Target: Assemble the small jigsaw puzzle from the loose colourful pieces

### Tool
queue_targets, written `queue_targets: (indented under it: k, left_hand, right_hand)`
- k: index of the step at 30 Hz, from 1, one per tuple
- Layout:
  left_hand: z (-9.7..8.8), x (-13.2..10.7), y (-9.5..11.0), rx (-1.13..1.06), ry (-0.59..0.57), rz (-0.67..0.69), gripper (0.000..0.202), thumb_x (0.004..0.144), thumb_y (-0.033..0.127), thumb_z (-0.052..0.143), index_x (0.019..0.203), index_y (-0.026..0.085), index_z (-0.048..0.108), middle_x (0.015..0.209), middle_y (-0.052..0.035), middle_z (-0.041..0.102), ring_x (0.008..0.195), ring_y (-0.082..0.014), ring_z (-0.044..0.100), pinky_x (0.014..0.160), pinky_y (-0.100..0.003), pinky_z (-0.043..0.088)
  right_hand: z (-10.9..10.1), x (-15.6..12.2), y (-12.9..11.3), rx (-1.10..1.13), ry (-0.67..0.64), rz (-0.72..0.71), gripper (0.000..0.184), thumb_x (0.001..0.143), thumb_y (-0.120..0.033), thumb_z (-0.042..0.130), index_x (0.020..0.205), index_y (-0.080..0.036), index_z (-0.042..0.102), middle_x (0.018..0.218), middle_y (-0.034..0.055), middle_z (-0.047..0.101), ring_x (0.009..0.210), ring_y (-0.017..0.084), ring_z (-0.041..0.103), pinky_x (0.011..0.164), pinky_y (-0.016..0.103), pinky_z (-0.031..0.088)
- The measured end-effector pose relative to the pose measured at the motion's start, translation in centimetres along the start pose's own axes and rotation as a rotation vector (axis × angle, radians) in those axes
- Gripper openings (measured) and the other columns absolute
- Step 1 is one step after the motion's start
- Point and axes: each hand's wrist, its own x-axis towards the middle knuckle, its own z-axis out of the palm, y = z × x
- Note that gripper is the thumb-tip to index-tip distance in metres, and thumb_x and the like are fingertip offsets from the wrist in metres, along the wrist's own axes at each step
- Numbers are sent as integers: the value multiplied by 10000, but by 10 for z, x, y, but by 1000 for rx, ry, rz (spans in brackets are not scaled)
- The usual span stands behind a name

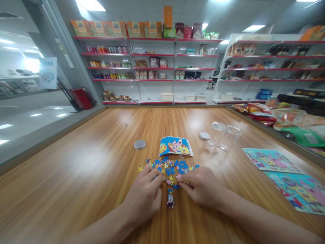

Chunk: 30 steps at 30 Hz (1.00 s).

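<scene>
A scatter of small blue, yellow and pink puzzle pieces [170, 166] lies on the wooden table [88, 162] in front of me. My left hand [145, 195] rests at the pile's near left edge, fingers curled and pinched over pieces. My right hand [200, 185] sits at the near right edge, fingertips pressed together on a piece. Between the hands, a small joined cluster of pieces [170, 200] lies closer to me. A cartoon reference picture [175, 146] lies just beyond the pile.
Two clear jars [224, 137] stand at the right, with a metal lid [204, 136] beside them and another lid [139, 144] to the left. Two finished puzzle sheets [284, 173] lie far right. Snack bags [279, 117] line the right edge. Stocked shelves [152, 67] stand behind.
</scene>
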Motion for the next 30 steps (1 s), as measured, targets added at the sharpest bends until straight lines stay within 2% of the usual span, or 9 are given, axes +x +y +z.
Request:
queue_targets:
  k: [2,7,12,16,18,21,24,26,30]
  left_hand:
    - [1,-1,-5,-16,3,17,329,792,-25,457,953,173,665,932,-79,629,910,-244,496,807,-420,466]
    - [-1,1,-8,-22,-4,68,295,832,14,485,947,177,703,940,-87,630,910,-239,498,808,-422,478]
    - [-1,4,-5,-73,-15,158,342,861,12,484,1053,184,708,1034,-80,661,938,-231,499,816,-402,500]
    - [-1,3,-6,-95,-47,208,378,849,-12,479,1106,171,687,1075,-66,686,937,-227,495,817,-399,507]
    - [0,2,-7,-97,-61,216,389,843,-18,478,1119,168,680,1092,-64,689,944,-229,494,828,-408,508]
    - [0,3,-8,-106,-62,219,364,845,-19,481,1086,164,684,1080,-65,697,948,-228,499,838,-414,506]
    - [0,5,-8,-117,-50,227,347,849,-14,489,1068,167,687,1063,-67,701,949,-226,508,839,-411,506]
    - [-2,6,-7,-126,-37,240,345,847,-12,495,1071,168,686,1055,-73,700,944,-222,511,829,-404,506]
    - [-7,6,-4,-170,0,274,305,821,-26,490,961,158,688,982,-84,685,902,-209,511,778,-375,493]
  right_hand:
    - [0,-1,1,-10,17,3,187,912,-267,579,789,-243,718,713,-7,742,611,147,662,580,265,333]
    - [-3,-2,-2,78,2,-96,186,942,-255,534,995,-273,711,825,-23,758,688,133,678,605,252,352]
    - [-5,-2,-4,11,-96,-114,224,927,-241,508,749,-232,645,695,-35,701,626,124,633,582,271,307]
    - [-6,-2,0,-72,-51,-51,232,915,-235,518,719,-212,641,662,-10,688,596,132,613,569,289,275]
    - [-7,-3,-1,-65,-13,-48,218,924,-235,514,778,-214,674,684,2,700,602,134,615,567,290,277]
    - [-9,-4,-5,30,-42,-171,190,934,-233,510,915,-238,699,711,-13,708,613,123,616,567,276,297]
    - [-9,-6,-10,87,-138,-287,184,928,-248,520,833,-241,678,670,-34,688,582,109,595,554,269,300]
    - [-9,-6,-12,95,-165,-297,200,929,-251,515,792,-231,660,674,-32,690,580,107,595,552,273,298]
    - [-8,-3,-11,29,-129,-214,226,962,-273,472,1050,-228,675,709,-6,705,585,128,607,542,288,280]
